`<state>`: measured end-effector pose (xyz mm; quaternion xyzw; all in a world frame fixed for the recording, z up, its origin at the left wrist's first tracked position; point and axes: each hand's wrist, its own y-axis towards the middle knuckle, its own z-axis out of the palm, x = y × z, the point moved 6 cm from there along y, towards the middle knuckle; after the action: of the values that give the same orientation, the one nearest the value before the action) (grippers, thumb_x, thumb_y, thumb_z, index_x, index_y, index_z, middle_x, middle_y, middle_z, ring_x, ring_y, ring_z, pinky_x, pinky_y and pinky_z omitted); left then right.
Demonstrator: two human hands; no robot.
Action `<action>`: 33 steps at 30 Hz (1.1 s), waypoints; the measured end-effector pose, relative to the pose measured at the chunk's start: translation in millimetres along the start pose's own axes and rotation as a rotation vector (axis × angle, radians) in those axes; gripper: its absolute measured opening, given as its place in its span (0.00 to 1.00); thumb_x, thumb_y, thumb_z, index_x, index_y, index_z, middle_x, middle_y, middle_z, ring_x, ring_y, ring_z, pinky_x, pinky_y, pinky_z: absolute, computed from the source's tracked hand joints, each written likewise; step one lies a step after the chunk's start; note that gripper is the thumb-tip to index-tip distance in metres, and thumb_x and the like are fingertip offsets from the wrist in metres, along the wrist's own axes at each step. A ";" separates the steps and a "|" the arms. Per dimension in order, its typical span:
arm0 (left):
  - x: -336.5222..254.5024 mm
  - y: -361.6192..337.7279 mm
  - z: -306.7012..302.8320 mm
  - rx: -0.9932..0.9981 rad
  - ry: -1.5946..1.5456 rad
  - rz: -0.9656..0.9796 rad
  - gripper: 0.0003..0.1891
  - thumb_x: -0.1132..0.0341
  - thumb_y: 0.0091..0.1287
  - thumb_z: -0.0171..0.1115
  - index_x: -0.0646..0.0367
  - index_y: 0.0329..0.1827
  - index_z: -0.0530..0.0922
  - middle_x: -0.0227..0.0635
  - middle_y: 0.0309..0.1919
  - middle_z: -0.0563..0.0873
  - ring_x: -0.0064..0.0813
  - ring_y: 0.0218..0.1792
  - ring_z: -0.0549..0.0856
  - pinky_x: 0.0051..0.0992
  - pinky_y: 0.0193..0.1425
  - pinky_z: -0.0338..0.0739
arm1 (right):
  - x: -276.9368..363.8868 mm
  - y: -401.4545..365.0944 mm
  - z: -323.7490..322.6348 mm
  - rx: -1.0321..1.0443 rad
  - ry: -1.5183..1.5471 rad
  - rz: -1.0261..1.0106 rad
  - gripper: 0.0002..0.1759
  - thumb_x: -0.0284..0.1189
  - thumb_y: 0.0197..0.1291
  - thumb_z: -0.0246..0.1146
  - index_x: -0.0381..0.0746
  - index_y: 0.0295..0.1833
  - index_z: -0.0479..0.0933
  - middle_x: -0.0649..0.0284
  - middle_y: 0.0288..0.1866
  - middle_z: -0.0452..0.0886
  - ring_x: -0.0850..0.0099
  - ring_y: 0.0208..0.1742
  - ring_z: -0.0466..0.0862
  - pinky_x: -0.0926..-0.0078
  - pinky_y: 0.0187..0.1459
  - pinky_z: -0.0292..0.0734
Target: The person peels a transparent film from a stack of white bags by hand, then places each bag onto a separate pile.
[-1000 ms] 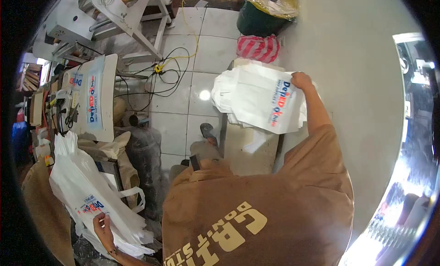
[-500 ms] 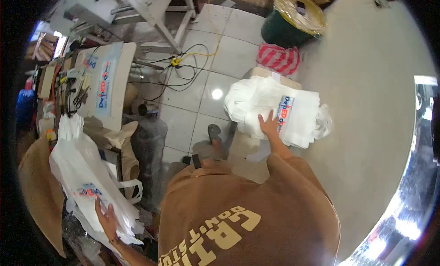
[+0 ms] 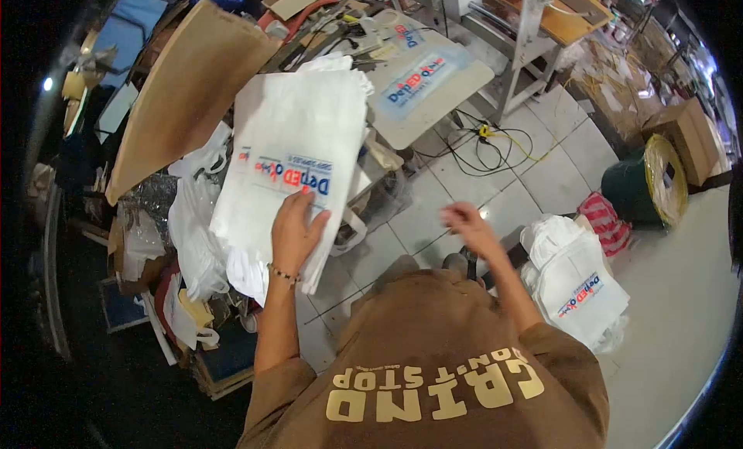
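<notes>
On a stack of white printed bags (image 3: 290,124) at the left rests my left hand (image 3: 296,232), fingers spread over the lower edge of the blue and red print. My right hand (image 3: 467,221) is in the air over the tiled floor, its fingers curled together and blurred; whether it holds anything cannot be made out. It is nearest to a second pile of white printed bags (image 3: 580,283) at the right, without touching it.
A printing board (image 3: 433,85) with the same print lies beyond the left stack. A curved brown panel (image 3: 186,85) stands at the left. Cables (image 3: 484,143) lie on the tiles. A green bin (image 3: 638,190) and a striped red bag (image 3: 604,223) are at the right.
The view has swung to the left. My right hand has lifted off the right-hand pile and come toward the middle. My left hand stays on the left stack.
</notes>
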<state>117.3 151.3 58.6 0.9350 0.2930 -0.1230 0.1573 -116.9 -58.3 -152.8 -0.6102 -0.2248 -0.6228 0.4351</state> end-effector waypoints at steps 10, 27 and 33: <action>23.7 10.4 -17.4 0.162 -0.160 0.407 0.19 0.65 0.54 0.75 0.60 0.49 0.84 0.41 0.60 0.82 0.43 0.61 0.78 0.40 0.65 0.72 | 64.5 21.9 224.8 0.031 0.500 -0.120 0.13 0.22 0.65 0.65 0.33 0.53 0.72 0.61 0.48 0.82 0.75 0.46 0.82 0.76 0.49 0.79; 30.0 24.2 -17.2 0.185 -0.300 0.587 0.11 0.68 0.58 0.72 0.64 0.40 0.86 0.38 0.43 0.86 0.39 0.47 0.85 0.34 0.53 0.80 | 63.2 15.3 235.2 -0.020 0.607 -0.105 0.18 0.21 0.65 0.61 0.38 0.59 0.69 0.64 0.52 0.85 0.78 0.46 0.83 0.78 0.44 0.77; 30.9 26.6 -10.8 0.162 -0.339 0.643 0.07 0.69 0.59 0.70 0.63 0.35 0.84 0.37 0.38 0.85 0.38 0.42 0.84 0.34 0.48 0.79 | 62.3 13.9 235.1 -0.026 0.624 -0.081 0.18 0.20 0.65 0.60 0.39 0.59 0.68 0.63 0.53 0.84 0.77 0.47 0.82 0.78 0.45 0.77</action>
<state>159.0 150.3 64.5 0.9551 -0.0565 -0.2432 0.1595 34.8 108.4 -60.5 -0.3858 -0.0965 -0.7995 0.4502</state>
